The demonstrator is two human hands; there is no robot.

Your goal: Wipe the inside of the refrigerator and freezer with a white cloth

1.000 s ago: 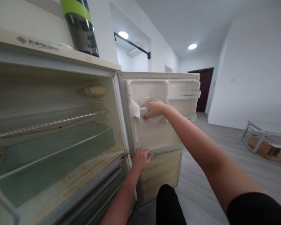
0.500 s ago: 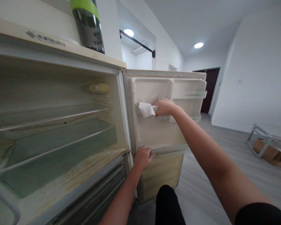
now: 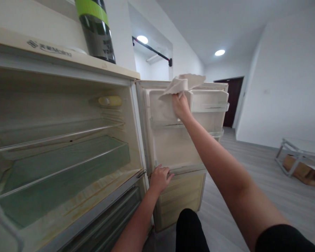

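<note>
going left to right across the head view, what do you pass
glass shelves inside the open fridge → dark bottle with a green band on the fridge top → left hand on the door's lower edge → right hand holding a cloth at the door's top → dark door down the hall → glass table

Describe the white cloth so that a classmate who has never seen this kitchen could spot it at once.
Start at the open cream fridge door, hinged beside the empty shelves. At its top edge, the right hand pinches a crumpled white cloth against the upper door compartment. It is the only soft, folded thing there; everything around it is hard plastic.
</note>
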